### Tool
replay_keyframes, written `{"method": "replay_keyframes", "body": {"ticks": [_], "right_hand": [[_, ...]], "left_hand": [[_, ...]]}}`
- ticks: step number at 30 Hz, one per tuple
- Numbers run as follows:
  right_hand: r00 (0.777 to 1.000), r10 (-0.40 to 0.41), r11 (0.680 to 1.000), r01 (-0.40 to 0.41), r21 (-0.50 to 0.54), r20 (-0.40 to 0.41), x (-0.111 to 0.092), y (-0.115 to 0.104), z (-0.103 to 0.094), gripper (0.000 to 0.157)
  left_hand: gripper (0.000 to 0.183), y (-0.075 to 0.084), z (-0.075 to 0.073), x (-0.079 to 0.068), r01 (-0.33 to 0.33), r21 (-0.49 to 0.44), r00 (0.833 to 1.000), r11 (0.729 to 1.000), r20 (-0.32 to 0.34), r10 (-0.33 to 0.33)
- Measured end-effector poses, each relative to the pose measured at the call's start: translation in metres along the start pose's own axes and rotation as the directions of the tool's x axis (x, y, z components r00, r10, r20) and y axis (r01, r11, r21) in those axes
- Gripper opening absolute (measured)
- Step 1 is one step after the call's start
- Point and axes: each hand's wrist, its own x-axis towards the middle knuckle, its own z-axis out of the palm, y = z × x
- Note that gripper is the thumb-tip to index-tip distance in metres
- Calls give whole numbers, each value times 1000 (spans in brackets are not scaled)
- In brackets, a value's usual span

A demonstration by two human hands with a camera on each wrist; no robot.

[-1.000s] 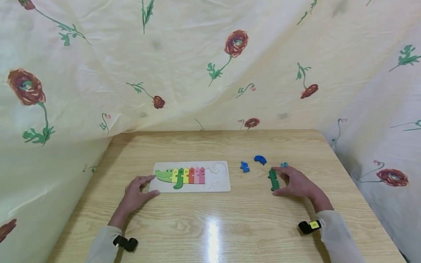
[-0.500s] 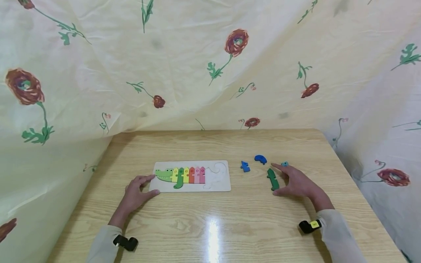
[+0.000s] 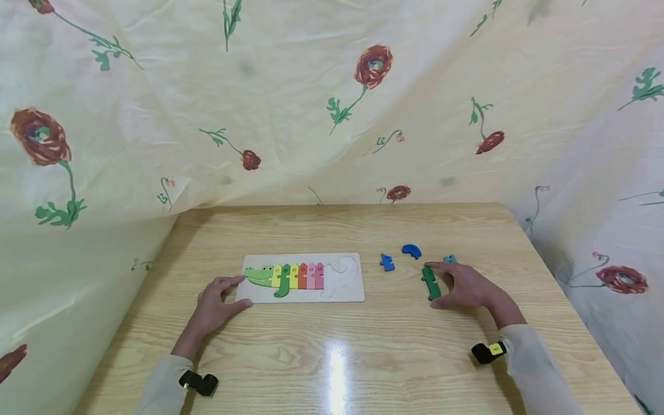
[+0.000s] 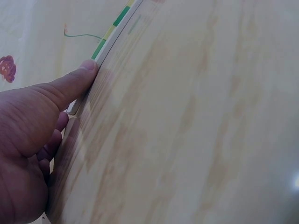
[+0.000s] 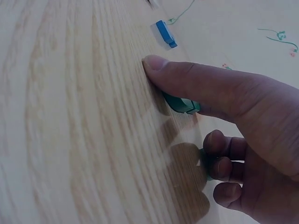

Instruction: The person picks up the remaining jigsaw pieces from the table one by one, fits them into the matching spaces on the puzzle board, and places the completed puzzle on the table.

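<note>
A white puzzle board (image 3: 343, 291) with a crocodile picture lies flat left of centre. Coloured pieces fill it from the head to the pink segments; the tail end shows only outlines. My left hand (image 3: 215, 305) holds the board's left end, thumb at the near edge and index finger at the left side. In the left wrist view the thumb (image 4: 70, 88) presses against the board's edge. On the right, my right hand (image 3: 467, 288) pinches a green puzzle piece (image 3: 430, 282) lengthwise, index finger at its far end and thumb at its near end. The thumb partly hides this piece in the right wrist view.
Beyond the green piece lie a curved blue piece (image 3: 411, 251) and a notched blue piece (image 3: 387, 263). A teal piece (image 3: 449, 259) sits just behind the right hand, partly covered. Flowered cloth (image 3: 290, 115) hangs behind the wooden table (image 3: 290, 357).
The right index finger lifted off the green piece's far end, then came back down onto it. The piece's far end has turned slightly left. The left hand and board stay put.
</note>
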Motion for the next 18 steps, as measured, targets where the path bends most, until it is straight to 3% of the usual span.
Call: {"method": "replay_keyframes", "body": {"ticks": [11, 18], "right_hand": [[998, 21, 999, -23, -26, -58, -2, 2, 2, 100], [990, 27, 999, -21, 39, -140, -7, -1, 3, 100]], "left_hand": [[76, 1, 0, 0, -7, 8, 1000, 1000, -4, 7], [75, 1, 1, 0, -18, 10, 1000, 1000, -5, 18]]}}
